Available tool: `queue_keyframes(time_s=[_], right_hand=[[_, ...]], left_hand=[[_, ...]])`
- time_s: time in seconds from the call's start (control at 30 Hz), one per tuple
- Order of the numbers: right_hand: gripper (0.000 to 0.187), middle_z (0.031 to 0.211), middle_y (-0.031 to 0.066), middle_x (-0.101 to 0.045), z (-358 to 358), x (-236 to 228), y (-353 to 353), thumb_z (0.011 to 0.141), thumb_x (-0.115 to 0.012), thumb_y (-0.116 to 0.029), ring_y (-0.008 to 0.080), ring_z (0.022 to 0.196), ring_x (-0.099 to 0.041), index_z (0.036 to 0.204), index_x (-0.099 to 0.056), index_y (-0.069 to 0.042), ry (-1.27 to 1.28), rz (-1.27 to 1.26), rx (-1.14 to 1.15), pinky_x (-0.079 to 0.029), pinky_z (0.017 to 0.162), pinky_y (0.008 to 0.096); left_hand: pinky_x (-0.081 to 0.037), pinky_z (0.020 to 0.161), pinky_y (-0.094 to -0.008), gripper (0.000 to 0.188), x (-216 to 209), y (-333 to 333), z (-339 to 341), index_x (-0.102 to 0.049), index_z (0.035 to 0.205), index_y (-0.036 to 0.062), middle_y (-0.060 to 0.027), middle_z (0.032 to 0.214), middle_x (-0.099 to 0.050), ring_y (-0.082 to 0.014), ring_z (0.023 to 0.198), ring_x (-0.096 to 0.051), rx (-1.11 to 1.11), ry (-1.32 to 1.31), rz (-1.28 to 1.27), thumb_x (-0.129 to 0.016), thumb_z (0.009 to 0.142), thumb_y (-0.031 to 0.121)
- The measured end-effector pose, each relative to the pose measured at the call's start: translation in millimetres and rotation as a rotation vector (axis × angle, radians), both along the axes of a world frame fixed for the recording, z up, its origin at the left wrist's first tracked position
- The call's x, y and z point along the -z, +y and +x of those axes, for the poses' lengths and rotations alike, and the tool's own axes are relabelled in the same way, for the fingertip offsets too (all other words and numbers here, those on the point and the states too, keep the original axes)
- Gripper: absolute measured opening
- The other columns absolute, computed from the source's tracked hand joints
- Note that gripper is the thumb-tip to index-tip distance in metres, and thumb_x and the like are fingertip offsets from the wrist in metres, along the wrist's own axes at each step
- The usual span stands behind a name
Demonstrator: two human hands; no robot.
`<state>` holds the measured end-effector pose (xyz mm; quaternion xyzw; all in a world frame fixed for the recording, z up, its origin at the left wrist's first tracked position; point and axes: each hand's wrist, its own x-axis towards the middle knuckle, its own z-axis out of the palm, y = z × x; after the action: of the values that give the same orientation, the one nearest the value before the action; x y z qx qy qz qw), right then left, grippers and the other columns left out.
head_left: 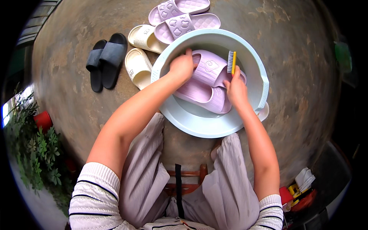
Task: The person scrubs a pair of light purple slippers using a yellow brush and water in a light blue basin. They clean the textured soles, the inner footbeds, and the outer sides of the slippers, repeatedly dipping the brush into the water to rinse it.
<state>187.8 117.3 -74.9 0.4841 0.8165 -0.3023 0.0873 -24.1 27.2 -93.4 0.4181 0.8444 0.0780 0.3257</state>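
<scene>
Across most of the frame: brown, mottled floor [299,76], stained, hard-looking. Left edge has a leafy green plant [48,149] by a red pot [43,121]. Reddish-brown wooden frame [203,173] at lower center, between the knees.

Center: round pale blue plastic basin [209,131], wide smooth rim, some water inside. Two purple slippers [211,68] sit in it, molded foam look, ribbed straps, raised outline motif on the upper one.

Left hand [182,68]: fingers curled on the left end of the upper slipper, gripping it. Right hand [236,90]: closed around the brush [234,63], which has a yellow back and pale bristles, upright in the frame over the slipper's right part.

Upper center: lilac slides [180,26], quilted footbeds, cutout straps. Left of the basin: cream slides [135,69], chunky, rounded. Upper left: dark slides [112,55], black soles, blue-grey straps, one overlapping the other.
</scene>
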Motion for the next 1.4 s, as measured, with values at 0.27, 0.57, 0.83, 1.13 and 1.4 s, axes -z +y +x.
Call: queue_keyframes(time_s=[0.27, 0.57, 0.83, 1.13, 1.4], right_hand=[[0.078, 0.102, 0.023, -0.07, -9.8, 46.8, -6.2, 0.085, -0.076, -0.022, 0.0382, 0.093, -0.07, 0.144, -0.032, 0.002, -0.2, 0.043, -0.187, -0.056, 0.079, 0.0474], [0.041, 0.081, 0.0147, -0.07, 6.8, 52.1, 6.9, 0.093, -0.058, -0.003, 0.0255, 0.069, -0.069, 0.133, -0.049, -0.002, 0.321, -0.383, 0.281, -0.055, 0.065, 0.0384], [0.048, 0.085, 0.0086, -0.069, 17.2, -11.4, 10.5, 0.097, -0.051, -0.001, 0.013, 0.062, -0.06, 0.144, -0.043, -0.006, 0.726, -0.626, 0.513, -0.052, 0.063, 0.0288], [0.058, 0.108, 0.0169, -0.069, 36.5, -21.5, -8.8, 0.096, -0.052, -0.001, 0.0285, 0.089, -0.07, 0.151, -0.043, -0.016, 0.479, -0.067, 0.177, -0.054, 0.075, 0.0356], [0.052, 0.102, 0.0203, -0.06, 12.6, 24.3, -1.0, 0.1, -0.051, -0.031, 0.0405, 0.089, -0.066, 0.151, -0.045, -0.021, -0.047, 0.056, 0.059, -0.054, 0.078, 0.0488]], left_hand=[[-0.059, 0.083, -0.0386, 0.034, 47.9, -2.2, 4.0, -0.069, 0.12, 0.0022, -0.0161, 0.115, -0.072, -0.0283, 0.104, -0.072, 0.153, 0.125, -0.435, -0.066, 0.093, 0.022], [-0.054, 0.082, -0.0467, 0.027, 10.2, -27.2, -10.3, -0.063, 0.111, 0.0021, -0.0227, 0.096, -0.07, -0.0415, 0.096, -0.068, 0.117, 0.005, -0.083, -0.067, 0.084, 0.005], [-0.051, 0.077, -0.0421, 0.036, -96.9, -56.4, 1.5, -0.055, 0.109, 0.0046, -0.0155, 0.11, -0.061, -0.0367, 0.096, -0.062, 0.144, -0.213, 0.414, -0.057, 0.08, -0.017], [-0.057, 0.085, -0.0431, 0.031, -97.1, -65.7, -12.4, -0.057, 0.088, 0.0014, -0.0143, 0.103, -0.059, -0.0382, 0.111, -0.066, 0.359, -0.099, 0.923, -0.064, 0.068, -0.021], [-0.044, 0.11, -0.0448, 0.052, -96.5, -68.3, 6.0, -0.058, 0.115, 0.0086, -0.0126, 0.132, -0.043, -0.038, 0.137, -0.043, 0.178, -0.005, 0.786, -0.067, 0.071, -0.017]])
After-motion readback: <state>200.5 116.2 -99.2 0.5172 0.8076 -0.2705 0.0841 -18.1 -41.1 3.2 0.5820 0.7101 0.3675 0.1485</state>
